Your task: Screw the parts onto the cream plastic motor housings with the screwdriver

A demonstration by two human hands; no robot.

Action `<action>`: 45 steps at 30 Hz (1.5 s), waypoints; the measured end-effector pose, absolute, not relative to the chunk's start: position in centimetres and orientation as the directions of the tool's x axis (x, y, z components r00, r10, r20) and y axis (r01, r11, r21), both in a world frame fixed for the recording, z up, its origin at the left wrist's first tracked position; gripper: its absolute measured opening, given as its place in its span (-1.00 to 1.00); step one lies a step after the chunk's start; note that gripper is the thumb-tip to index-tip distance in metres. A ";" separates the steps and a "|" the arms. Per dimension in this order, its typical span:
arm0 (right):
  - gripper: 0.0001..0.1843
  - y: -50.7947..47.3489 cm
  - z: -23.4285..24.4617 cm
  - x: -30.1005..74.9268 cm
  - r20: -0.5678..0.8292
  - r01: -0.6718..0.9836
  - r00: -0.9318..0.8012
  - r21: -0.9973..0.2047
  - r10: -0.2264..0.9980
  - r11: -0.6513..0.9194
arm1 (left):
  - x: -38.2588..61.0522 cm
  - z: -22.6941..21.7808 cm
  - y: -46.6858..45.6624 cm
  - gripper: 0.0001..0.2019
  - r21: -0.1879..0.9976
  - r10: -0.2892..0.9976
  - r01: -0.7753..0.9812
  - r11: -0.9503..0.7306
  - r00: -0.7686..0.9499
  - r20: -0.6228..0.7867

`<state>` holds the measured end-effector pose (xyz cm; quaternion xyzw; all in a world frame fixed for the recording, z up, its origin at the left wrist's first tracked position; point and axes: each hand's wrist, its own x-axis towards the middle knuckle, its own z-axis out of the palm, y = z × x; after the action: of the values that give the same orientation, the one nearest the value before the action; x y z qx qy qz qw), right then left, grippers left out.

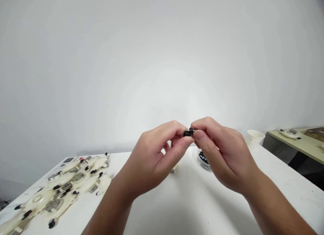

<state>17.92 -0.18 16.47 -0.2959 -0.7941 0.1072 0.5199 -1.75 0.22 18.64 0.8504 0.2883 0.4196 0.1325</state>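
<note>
Above the white table, my left hand point(162, 150) pinches a small black part point(187, 133) between thumb and index finger. Thumb and fingertips of my right hand point(220, 147) close on the other end of the same piece, where a bit of shiny metal shows. The two hands nearly meet there, and the fingertips cover much of the part, so its exact kind is unclear. Behind my right hand stands a clear round container point(204, 162) holding small dark shiny pieces. A cream-coloured item, mostly hidden, lies behind my left hand.
Several cream plastic housings point(65, 177) with black bits on them spread over the left of the white table point(157, 208). A white paper cup point(255, 137) stands at the back right. Beyond it, a greenish surface point(301, 144) bears another cream housing point(290, 134). A plain wall rises behind.
</note>
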 end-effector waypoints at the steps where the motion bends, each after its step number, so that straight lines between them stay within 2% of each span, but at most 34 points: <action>1: -0.75 -0.3 16.5 17.9 0.716 0.320 -0.286 -0.555 0.637 0.768 | -1.8 18.7 0.3 -0.84 0.416 0.584 0.415 -0.809 0.485 0.651; 5: -0.56 -0.4 16.9 18.3 0.453 0.156 -0.325 -0.840 0.830 0.520 | -1.9 18.6 0.9 -0.88 0.213 0.518 0.539 -0.815 0.513 0.684; 7: -0.52 -0.3 17.0 18.6 0.370 0.127 -0.372 -0.889 0.852 0.441 | -1.8 18.5 0.9 -0.85 0.217 0.532 0.547 -0.809 0.522 0.667; 8: -0.52 -0.3 17.1 18.7 0.368 0.124 -0.382 -0.889 0.848 0.442 | -1.8 18.5 0.9 -0.83 0.267 0.557 0.529 -0.805 0.522 0.646; 11: -0.57 -0.1 17.0 18.7 0.506 0.134 -0.337 -0.809 0.794 0.572 | -1.6 18.7 0.4 -0.77 0.476 0.641 0.429 -0.768 0.505 0.579; 14: -0.72 0.0 16.6 18.3 0.666 0.189 -0.328 -0.648 0.670 0.737 | -1.5 19.0 0.0 -0.75 0.584 0.686 0.367 -0.724 0.477 0.550; 17: -0.87 0.2 16.3 18.1 0.799 0.292 -0.316 -0.431 0.512 0.854 | -1.6 19.2 -0.3 -0.75 0.607 0.710 0.377 -0.700 0.455 0.537; 20: -0.89 0.5 16.4 18.0 0.885 0.339 -0.271 -0.281 0.379 0.898 | -1.6 19.3 -0.4 -0.78 0.607 0.717 0.388 -0.694 0.452 0.531; 23: -0.88 0.8 16.5 18.1 0.906 0.329 -0.266 -0.234 0.328 0.915 | -1.6 19.3 -0.6 -0.80 0.609 0.713 0.378 -0.698 0.453 0.535; 29: -0.84 1.2 16.3 18.4 0.878 0.391 -0.335 -0.201 0.342 0.898 | -1.7 19.6 -0.6 -0.77 0.593 0.702 0.384 -0.708 0.473 0.532; 31: -0.83 1.2 16.1 18.6 0.857 0.390 -0.349 -0.234 0.378 0.891 | -1.7 19.6 -0.5 -0.79 0.564 0.695 0.409 -0.717 0.485 0.532; 33: -0.81 0.9 16.1 18.6 0.820 0.367 -0.358 -0.316 0.447 0.875 | -1.8 19.6 -0.4 -0.81 0.526 0.681 0.434 -0.731 0.494 0.540; 36: -0.73 0.5 16.1 18.7 0.718 0.269 -0.368 -0.526 0.591 0.807 | -1.9 19.5 -0.2 -0.83 0.459 0.663 0.479 -0.748 0.503 0.554; 40: -0.57 0.4 16.4 18.9 0.514 0.141 -0.390 -0.787 0.764 0.601 | -2.0 19.3 0.1 -0.80 0.351 0.638 0.544 -0.763 0.541 0.548; 45: -0.52 0.5 16.9 19.2 0.349 0.064 -0.438 -0.907 0.829 0.416 | -1.9 19.3 0.3 -0.79 0.280 0.630 0.584 -0.762 0.571 0.526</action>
<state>19.24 0.45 16.90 -0.3088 -0.7226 0.4435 0.4310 -1.91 0.26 19.34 0.8855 0.3426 0.3117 0.0373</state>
